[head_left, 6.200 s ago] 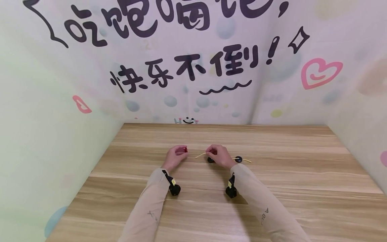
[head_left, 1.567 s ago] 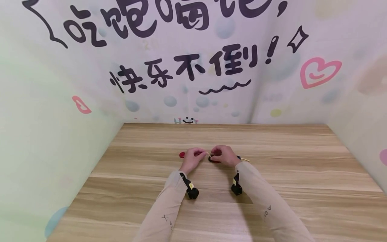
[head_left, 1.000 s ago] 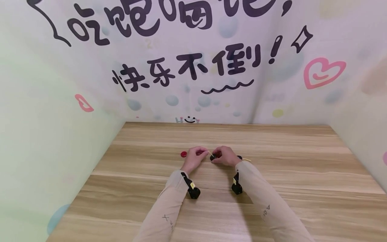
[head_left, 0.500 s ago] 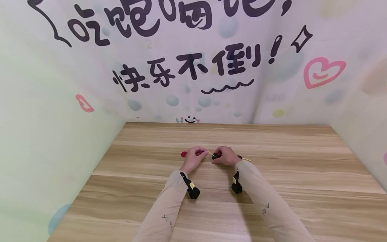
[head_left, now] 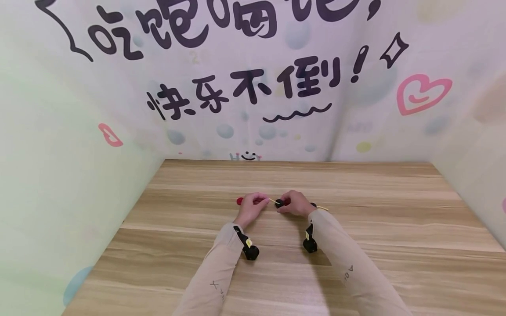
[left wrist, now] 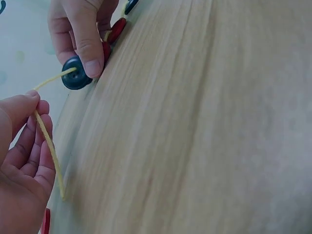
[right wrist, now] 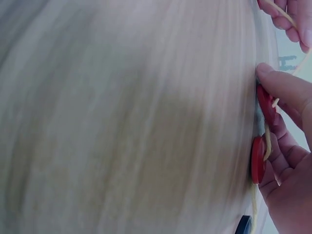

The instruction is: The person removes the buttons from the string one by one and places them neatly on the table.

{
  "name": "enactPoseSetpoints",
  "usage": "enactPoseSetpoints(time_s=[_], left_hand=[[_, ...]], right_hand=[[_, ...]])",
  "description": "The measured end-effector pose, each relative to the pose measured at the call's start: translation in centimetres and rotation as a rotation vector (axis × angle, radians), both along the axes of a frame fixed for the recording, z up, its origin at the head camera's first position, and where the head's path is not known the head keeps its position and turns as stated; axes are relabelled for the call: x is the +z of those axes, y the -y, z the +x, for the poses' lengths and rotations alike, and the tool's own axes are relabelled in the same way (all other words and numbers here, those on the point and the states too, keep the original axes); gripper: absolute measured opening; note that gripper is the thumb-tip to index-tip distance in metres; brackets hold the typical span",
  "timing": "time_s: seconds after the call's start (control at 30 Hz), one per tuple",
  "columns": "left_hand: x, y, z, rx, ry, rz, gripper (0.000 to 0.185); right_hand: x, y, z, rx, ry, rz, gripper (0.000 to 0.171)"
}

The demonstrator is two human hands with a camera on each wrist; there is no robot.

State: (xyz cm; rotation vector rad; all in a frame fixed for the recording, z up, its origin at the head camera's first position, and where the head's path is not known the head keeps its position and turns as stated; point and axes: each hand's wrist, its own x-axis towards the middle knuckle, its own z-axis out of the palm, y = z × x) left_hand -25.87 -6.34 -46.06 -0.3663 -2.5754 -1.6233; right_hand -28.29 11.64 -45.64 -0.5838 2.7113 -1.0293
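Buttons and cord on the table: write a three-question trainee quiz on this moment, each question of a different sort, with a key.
1. True or false: the left hand pinches the yellow cord.
2. Which button does the right hand hold at the cord's entry? A. the dark blue button B. a green one C. a white one
3. Fill in: a loose ___ button lies on the table just left of the left hand.

Key: 1 true, the cord runs between thumb and fingers. 2 A. 3 red.
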Motion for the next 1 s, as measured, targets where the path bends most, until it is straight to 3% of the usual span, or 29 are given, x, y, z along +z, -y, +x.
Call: enactPoseSetpoints(time_s=[0.27,0.43,0.73,1.0], left_hand=[[-0.44,-0.08,0.04,0.011,0.001,-0.004,0.013],[-0.65,-0.13,0.02,0.016,0.007,-0.005,0.013],[-0.3,-0.03,0.1,0.023,0.031,-0.037,0.013],[-0.54,0.04,0.17,0.028,0.033,-0.037,0.012]], right_hand=[[0.34,-0.23,0.43,-0.005,-0.04,-0.035,0.019],[0.34,-0.35,0.34,-0.02,-0.03,-0.026,0.026],[0.71,-0.54,0.52,0.032,0.011,-0.062,0.029],[0.57,-0.62,0.46,0.05,-0.085,-0.009,0.021]])
